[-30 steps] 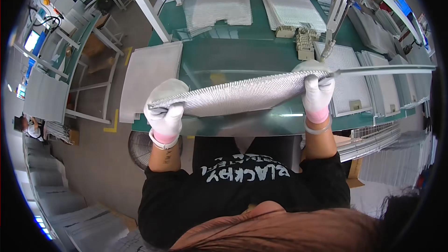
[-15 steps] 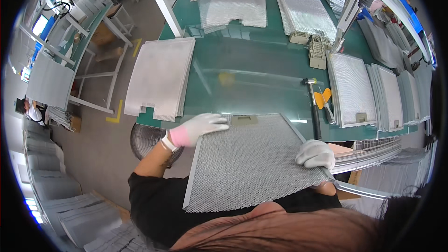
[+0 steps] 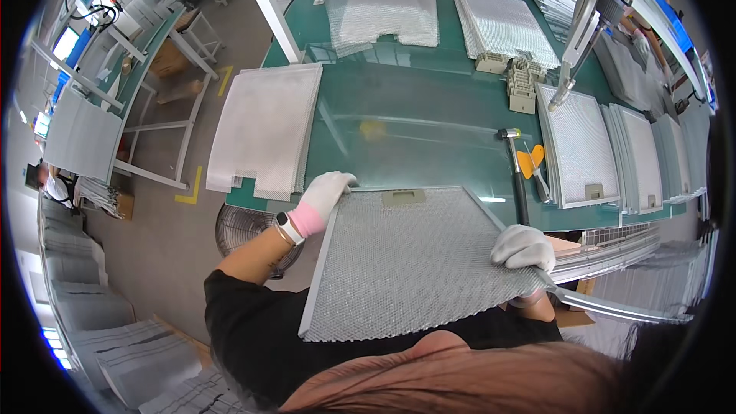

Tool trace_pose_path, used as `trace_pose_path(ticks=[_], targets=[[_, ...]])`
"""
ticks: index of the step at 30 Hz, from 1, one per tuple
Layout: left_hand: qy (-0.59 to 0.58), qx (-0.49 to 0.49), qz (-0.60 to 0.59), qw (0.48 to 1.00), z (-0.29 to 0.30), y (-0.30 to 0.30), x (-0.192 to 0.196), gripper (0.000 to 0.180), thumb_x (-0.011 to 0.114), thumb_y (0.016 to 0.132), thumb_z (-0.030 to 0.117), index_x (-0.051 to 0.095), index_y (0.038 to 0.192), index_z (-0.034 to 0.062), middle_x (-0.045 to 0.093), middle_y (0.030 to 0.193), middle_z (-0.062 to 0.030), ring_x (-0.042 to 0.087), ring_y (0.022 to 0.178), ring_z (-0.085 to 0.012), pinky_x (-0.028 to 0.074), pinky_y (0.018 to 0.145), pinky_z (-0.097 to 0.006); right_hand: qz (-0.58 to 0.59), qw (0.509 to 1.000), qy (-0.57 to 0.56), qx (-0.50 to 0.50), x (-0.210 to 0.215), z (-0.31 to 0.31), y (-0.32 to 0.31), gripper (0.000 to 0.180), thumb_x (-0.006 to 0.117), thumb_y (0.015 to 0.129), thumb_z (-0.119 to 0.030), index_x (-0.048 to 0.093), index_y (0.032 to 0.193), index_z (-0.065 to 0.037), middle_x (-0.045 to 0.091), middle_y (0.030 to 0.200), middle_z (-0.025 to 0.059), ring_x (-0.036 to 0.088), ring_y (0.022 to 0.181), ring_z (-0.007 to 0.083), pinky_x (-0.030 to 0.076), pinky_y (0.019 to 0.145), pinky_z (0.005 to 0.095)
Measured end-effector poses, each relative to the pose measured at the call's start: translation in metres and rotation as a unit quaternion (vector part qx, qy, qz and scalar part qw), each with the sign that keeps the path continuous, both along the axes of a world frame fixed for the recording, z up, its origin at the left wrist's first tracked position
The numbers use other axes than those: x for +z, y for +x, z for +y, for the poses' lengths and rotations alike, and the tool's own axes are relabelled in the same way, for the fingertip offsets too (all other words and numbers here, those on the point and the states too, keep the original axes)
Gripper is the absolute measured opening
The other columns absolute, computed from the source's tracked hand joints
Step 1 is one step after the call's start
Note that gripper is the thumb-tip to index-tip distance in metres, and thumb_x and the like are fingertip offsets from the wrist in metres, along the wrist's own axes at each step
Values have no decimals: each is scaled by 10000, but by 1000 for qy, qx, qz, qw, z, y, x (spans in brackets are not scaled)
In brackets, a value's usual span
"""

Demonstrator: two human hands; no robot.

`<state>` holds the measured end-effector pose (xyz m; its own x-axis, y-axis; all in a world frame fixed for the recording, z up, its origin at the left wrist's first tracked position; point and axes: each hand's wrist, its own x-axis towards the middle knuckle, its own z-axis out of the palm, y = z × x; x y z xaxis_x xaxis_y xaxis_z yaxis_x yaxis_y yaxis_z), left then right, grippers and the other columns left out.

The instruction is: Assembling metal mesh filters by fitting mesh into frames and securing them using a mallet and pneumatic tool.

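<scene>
A grey metal mesh filter panel (image 3: 414,261) lies tilted before me, its far edge at the table's front. Thin metal framing runs along its left, far and right sides, while the near edge shows bare mesh. A beige latch piece (image 3: 403,198) is set in the far edge. My left hand (image 3: 327,192), in a white glove with a pink cuff, is closed round the far left corner. On the right side, my gloved right hand (image 3: 524,248) grips the panel with curled fingers. From beside it a metal frame strip (image 3: 621,307) sticks out to the right.
A mallet (image 3: 515,176) and an orange-handled tool (image 3: 534,169) lie on the green table (image 3: 429,146). Mesh sheets (image 3: 264,126) are stacked at left, framed panels (image 3: 580,149) at right. Beige plastic pieces (image 3: 522,88) sit behind. A tool on an arm (image 3: 575,54) hangs at far right.
My left hand has slid left from the far edge to the corner and now wraps it. My right hand has shifted slightly right, along with the frame strip.
</scene>
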<state>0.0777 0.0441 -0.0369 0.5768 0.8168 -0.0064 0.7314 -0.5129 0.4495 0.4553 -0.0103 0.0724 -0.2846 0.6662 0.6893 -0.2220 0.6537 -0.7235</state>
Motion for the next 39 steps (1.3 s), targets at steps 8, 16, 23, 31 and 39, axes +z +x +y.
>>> trace_pose_path(ticks=[8,16,23,31,39], targets=[[154,275,-223,923,-5,19,-46,380,755,704,144,619,1033,12,648,768,-109,639,765,-298,501,734,-391,46,975,7,-216,25,63,-35,395,579,957,-362,511,750,-33,539,646,70,494,570,167,400,505,293],[54,337,-215,915,-11,34,-9,432,798,720,184,629,1055,-31,665,1024,-221,639,965,-357,497,837,-412,-12,949,-130,-287,31,140,-35,260,579,977,-200,522,767,-58,450,679,-75,362,632,21,303,544,220],[-99,139,-546,820,-5,0,76,469,597,887,69,474,1327,-38,549,1316,-112,509,1224,-202,374,1065,-353,36,954,-139,-264,33,135,-39,260,582,980,-215,554,778,-55,462,698,-82,369,658,23,328,579,220],[153,183,-618,749,9,33,132,203,547,869,-29,588,1067,-18,641,991,-82,594,930,-149,474,856,-305,33,963,-104,-247,16,114,-21,177,586,960,-182,594,921,-10,554,837,-30,457,768,42,373,700,207],[117,-210,-555,796,8,24,121,48,618,774,54,571,764,56,627,788,-88,611,765,-274,487,799,-426,68,989,13,-130,15,88,-24,401,592,946,-373,532,758,-23,592,723,105,532,581,164,400,522,271]])
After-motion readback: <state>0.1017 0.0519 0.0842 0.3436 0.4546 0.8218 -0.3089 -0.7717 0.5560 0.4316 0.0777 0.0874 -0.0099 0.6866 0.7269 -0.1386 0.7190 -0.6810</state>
